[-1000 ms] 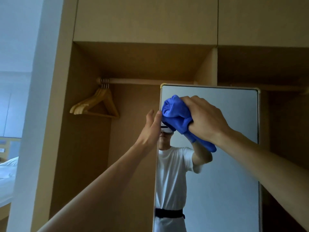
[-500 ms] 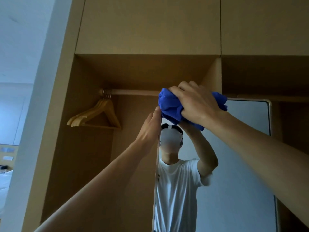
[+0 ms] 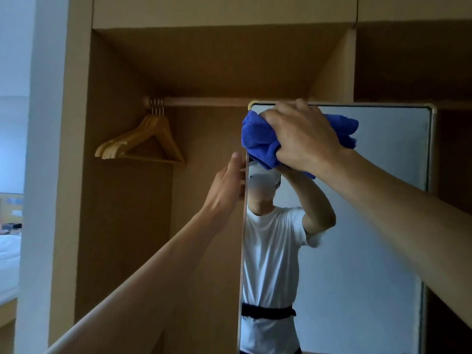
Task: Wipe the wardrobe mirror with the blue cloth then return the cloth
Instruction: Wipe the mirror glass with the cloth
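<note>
Fingers (image 3: 288, 111) of the right hand (image 3: 304, 139) curl tight round the bunched blue cloth (image 3: 258, 141), pressing it to the top left corner of the mirror (image 3: 370, 226); the left hand (image 3: 227, 187), flat and holding nothing, rests on the mirror's left edge, probably steadying it; wooden hangers (image 3: 120, 145) hang from the rail (image 3: 204, 101) inside the tan wardrobe (image 3: 122, 213).

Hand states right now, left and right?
Left hand: open, straight fingers against the left edge of the mirror.
Right hand: grips the blue cloth, pressed near the mirror's top.
</note>
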A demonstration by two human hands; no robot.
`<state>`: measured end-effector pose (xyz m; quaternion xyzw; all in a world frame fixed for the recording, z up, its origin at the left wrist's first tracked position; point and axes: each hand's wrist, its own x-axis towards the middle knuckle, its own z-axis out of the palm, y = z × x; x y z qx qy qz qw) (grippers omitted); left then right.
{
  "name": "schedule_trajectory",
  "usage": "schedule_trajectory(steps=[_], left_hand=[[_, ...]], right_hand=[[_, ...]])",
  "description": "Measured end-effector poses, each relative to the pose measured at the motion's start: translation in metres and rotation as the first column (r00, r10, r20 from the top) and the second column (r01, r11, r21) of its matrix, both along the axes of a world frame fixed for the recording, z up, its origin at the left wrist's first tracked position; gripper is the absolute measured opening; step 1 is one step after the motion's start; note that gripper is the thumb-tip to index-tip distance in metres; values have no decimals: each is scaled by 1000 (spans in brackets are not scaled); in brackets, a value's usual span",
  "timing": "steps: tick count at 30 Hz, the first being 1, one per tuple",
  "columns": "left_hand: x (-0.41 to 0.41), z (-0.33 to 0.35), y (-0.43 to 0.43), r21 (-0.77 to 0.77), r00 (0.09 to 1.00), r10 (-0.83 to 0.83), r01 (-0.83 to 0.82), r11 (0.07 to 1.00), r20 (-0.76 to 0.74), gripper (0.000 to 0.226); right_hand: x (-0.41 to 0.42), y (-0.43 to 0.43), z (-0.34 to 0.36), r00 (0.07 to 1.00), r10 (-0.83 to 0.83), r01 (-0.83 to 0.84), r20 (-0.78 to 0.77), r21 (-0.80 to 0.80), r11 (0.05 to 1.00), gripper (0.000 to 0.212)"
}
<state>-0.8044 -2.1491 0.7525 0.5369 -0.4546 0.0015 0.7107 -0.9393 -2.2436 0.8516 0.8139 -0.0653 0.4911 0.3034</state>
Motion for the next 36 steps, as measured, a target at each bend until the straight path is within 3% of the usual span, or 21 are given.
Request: schedule_trajectory(steps=[14, 36], left_hand=[[1, -81, -3, 45, 996, -14, 18, 999, -86, 56], [-1, -237, 0, 170, 935, 1, 63, 983, -353, 58]], right_hand=[[-1, 8, -91, 992, -79, 82, -93, 19, 996, 47], [2, 14, -263, 972, -119, 150, -201, 144, 978, 52]])
